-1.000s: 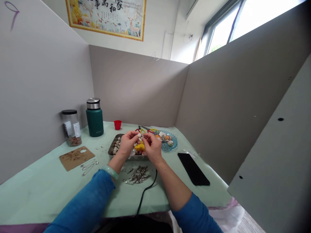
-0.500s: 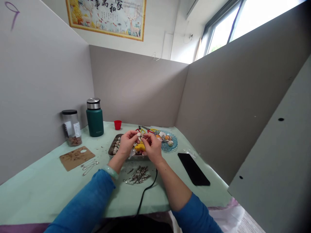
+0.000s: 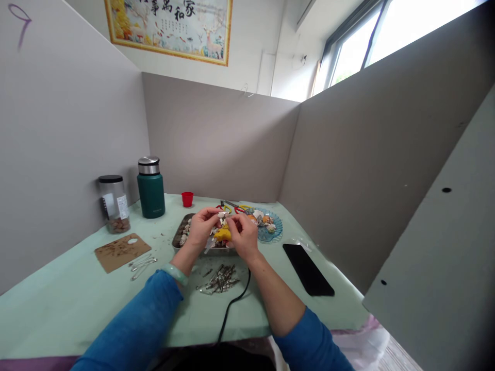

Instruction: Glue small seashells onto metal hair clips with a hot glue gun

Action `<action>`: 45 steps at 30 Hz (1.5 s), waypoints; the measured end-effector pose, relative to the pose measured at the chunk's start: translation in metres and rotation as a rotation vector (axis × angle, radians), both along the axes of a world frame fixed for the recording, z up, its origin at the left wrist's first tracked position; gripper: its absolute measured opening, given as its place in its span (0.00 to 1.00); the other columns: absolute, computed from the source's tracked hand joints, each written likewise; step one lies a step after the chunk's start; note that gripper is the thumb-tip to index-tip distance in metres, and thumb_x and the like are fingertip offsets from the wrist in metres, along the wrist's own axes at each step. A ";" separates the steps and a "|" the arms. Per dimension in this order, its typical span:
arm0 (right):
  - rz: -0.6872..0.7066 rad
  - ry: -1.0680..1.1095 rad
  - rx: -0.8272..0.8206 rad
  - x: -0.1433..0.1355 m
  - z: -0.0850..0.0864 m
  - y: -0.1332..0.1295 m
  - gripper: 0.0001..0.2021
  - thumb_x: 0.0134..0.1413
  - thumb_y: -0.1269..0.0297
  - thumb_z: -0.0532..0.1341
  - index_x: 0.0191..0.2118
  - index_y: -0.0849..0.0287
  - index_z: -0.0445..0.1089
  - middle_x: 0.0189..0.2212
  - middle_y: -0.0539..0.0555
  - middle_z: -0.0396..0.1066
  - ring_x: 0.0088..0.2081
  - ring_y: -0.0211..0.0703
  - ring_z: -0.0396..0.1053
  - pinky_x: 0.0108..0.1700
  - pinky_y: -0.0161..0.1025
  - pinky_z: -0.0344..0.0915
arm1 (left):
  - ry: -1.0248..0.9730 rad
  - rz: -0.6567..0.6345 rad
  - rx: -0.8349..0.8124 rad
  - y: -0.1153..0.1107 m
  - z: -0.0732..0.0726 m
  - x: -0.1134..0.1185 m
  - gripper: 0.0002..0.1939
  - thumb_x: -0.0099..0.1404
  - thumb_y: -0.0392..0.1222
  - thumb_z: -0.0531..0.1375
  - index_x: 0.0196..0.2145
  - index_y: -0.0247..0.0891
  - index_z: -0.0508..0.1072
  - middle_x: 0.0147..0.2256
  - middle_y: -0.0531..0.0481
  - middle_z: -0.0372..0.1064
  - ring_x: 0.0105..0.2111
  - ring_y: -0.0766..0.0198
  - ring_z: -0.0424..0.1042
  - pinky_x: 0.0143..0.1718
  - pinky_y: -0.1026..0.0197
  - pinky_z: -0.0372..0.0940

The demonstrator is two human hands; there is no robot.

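My left hand (image 3: 202, 228) and my right hand (image 3: 244, 236) meet over a metal tray (image 3: 178, 249). Both are closed in a pinch on a small white piece (image 3: 223, 215) between the fingertips; its exact kind is too small to make out. Just below the fingers is a yellow object (image 3: 223, 235), its shape partly covered. Whitish, lumpy pieces (image 3: 184, 239) lie at the left side of the tray, while my hands hide much of the rest. In front of the tray lies a pile of small metal clips or pins (image 3: 221, 280).
A blue plate (image 3: 277, 232) with small ornaments and pliers (image 3: 235, 207) lie behind my right hand. A phone (image 3: 308, 269) is to the right. Leftward are safety pins (image 3: 142, 265), a brown card (image 3: 122, 252), a jar (image 3: 113, 203), a green bottle (image 3: 151, 190) and a red cup (image 3: 187, 199).
The white piece has turned slightly between my fingertips, and my fingers have shifted a little. Everything else on the table stays where it was.
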State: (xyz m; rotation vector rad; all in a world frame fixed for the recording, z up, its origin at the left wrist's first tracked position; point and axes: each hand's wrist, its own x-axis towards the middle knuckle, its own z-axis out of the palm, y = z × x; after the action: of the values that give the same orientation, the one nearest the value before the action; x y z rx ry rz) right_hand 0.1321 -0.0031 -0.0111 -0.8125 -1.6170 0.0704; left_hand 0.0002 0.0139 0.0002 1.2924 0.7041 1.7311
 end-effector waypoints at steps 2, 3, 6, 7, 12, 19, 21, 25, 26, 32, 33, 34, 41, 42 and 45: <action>-0.005 0.010 0.002 0.001 0.001 0.000 0.11 0.59 0.60 0.53 0.31 0.58 0.68 0.28 0.52 0.68 0.30 0.39 0.63 0.35 0.36 0.60 | 0.017 0.008 0.009 0.000 0.000 0.000 0.10 0.47 0.41 0.68 0.28 0.35 0.75 0.19 0.54 0.68 0.19 0.70 0.65 0.23 0.67 0.60; -0.008 0.024 0.004 0.001 0.002 0.000 0.11 0.59 0.60 0.53 0.31 0.58 0.68 0.28 0.52 0.68 0.31 0.40 0.64 0.36 0.36 0.60 | 0.025 0.014 0.015 0.000 0.000 0.000 0.10 0.46 0.41 0.68 0.28 0.35 0.75 0.19 0.54 0.69 0.19 0.70 0.64 0.23 0.67 0.60; 0.008 0.109 -0.014 0.002 0.003 0.002 0.11 0.59 0.59 0.53 0.32 0.58 0.68 0.29 0.52 0.68 0.32 0.40 0.65 0.38 0.37 0.61 | 0.044 0.027 0.040 0.001 0.001 -0.001 0.08 0.46 0.39 0.67 0.27 0.36 0.76 0.22 0.53 0.71 0.19 0.70 0.64 0.23 0.66 0.60; 0.035 0.150 -0.041 0.002 0.004 0.003 0.12 0.59 0.59 0.53 0.32 0.58 0.68 0.28 0.52 0.68 0.31 0.40 0.65 0.37 0.37 0.61 | 0.053 0.029 0.054 0.001 0.001 -0.001 0.08 0.46 0.39 0.67 0.27 0.36 0.77 0.24 0.52 0.72 0.19 0.70 0.64 0.23 0.66 0.61; 0.321 0.368 -0.262 0.004 0.005 0.010 0.15 0.57 0.53 0.53 0.32 0.58 0.69 0.20 0.48 0.63 0.21 0.36 0.59 0.25 0.33 0.59 | 0.170 0.067 0.182 -0.002 0.004 -0.006 0.04 0.50 0.38 0.65 0.26 0.38 0.78 0.32 0.48 0.74 0.23 0.68 0.67 0.25 0.64 0.63; 0.439 0.453 -0.360 0.006 0.005 0.013 0.17 0.55 0.50 0.55 0.30 0.59 0.69 0.16 0.46 0.60 0.19 0.35 0.57 0.22 0.33 0.56 | 0.297 0.079 0.273 -0.006 0.008 -0.009 0.05 0.52 0.37 0.62 0.26 0.40 0.80 0.32 0.46 0.73 0.27 0.64 0.69 0.26 0.63 0.64; 0.420 0.427 -0.366 0.006 0.005 0.014 0.18 0.55 0.49 0.54 0.30 0.59 0.69 0.16 0.47 0.60 0.19 0.35 0.58 0.21 0.33 0.56 | 0.318 0.072 0.282 -0.006 0.008 -0.009 0.05 0.52 0.37 0.62 0.26 0.40 0.80 0.32 0.46 0.74 0.26 0.64 0.69 0.26 0.63 0.65; 0.430 0.421 -0.359 0.006 0.003 0.015 0.18 0.55 0.49 0.54 0.29 0.59 0.70 0.16 0.47 0.60 0.18 0.35 0.57 0.21 0.32 0.55 | 0.347 0.087 0.305 -0.004 0.005 -0.009 0.06 0.51 0.36 0.62 0.26 0.41 0.80 0.32 0.46 0.74 0.26 0.64 0.69 0.26 0.63 0.65; 0.433 0.422 -0.358 0.006 0.003 0.015 0.18 0.55 0.49 0.54 0.29 0.59 0.70 0.16 0.47 0.60 0.18 0.34 0.57 0.21 0.32 0.55 | 0.352 0.092 0.308 -0.004 0.005 -0.009 0.06 0.51 0.35 0.62 0.26 0.42 0.80 0.32 0.46 0.74 0.27 0.63 0.70 0.26 0.63 0.65; 0.405 0.402 -0.362 0.007 0.003 0.015 0.18 0.55 0.48 0.54 0.29 0.59 0.70 0.16 0.47 0.60 0.19 0.35 0.58 0.22 0.33 0.56 | 0.301 0.068 0.241 -0.005 0.006 -0.009 0.04 0.49 0.36 0.64 0.25 0.41 0.80 0.32 0.46 0.74 0.27 0.63 0.70 0.26 0.64 0.65; 0.408 0.400 -0.364 0.007 0.003 0.015 0.18 0.54 0.48 0.54 0.29 0.59 0.70 0.17 0.47 0.61 0.19 0.35 0.58 0.22 0.33 0.57 | 0.280 0.061 0.228 -0.005 0.006 -0.008 0.04 0.49 0.37 0.64 0.25 0.40 0.80 0.32 0.46 0.74 0.26 0.64 0.69 0.26 0.64 0.64; 0.410 0.397 -0.366 0.007 0.003 0.015 0.18 0.54 0.48 0.55 0.30 0.59 0.70 0.17 0.47 0.61 0.19 0.35 0.58 0.22 0.33 0.57 | 0.254 0.058 0.210 -0.005 0.007 -0.008 0.04 0.49 0.37 0.64 0.25 0.39 0.79 0.32 0.46 0.74 0.24 0.66 0.68 0.25 0.64 0.64; 0.387 0.367 -0.334 0.006 0.004 0.014 0.16 0.55 0.52 0.55 0.30 0.59 0.71 0.17 0.47 0.59 0.20 0.35 0.59 0.24 0.33 0.59 | -0.028 -0.147 -0.205 0.004 0.002 -0.011 0.13 0.42 0.39 0.70 0.27 0.32 0.75 0.20 0.51 0.69 0.18 0.70 0.65 0.22 0.65 0.63; 0.374 0.353 -0.324 0.006 0.004 0.013 0.16 0.55 0.52 0.55 0.30 0.59 0.71 0.17 0.46 0.60 0.20 0.35 0.59 0.25 0.33 0.59 | -0.070 -0.185 -0.246 0.005 0.001 -0.012 0.14 0.41 0.39 0.70 0.27 0.32 0.75 0.21 0.50 0.69 0.18 0.70 0.65 0.22 0.65 0.64; 0.326 0.315 -0.294 0.005 0.005 0.013 0.14 0.54 0.54 0.56 0.29 0.58 0.70 0.18 0.47 0.62 0.20 0.35 0.60 0.26 0.33 0.61 | -0.150 -0.236 -0.285 0.006 0.000 -0.013 0.16 0.40 0.38 0.71 0.28 0.31 0.74 0.24 0.49 0.71 0.18 0.72 0.65 0.22 0.66 0.64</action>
State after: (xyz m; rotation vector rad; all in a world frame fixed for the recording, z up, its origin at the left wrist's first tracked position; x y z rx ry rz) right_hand 0.1368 0.0103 -0.0064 -0.7094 -1.4403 0.6494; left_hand -0.0125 0.0196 0.0005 0.9959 0.6555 1.4597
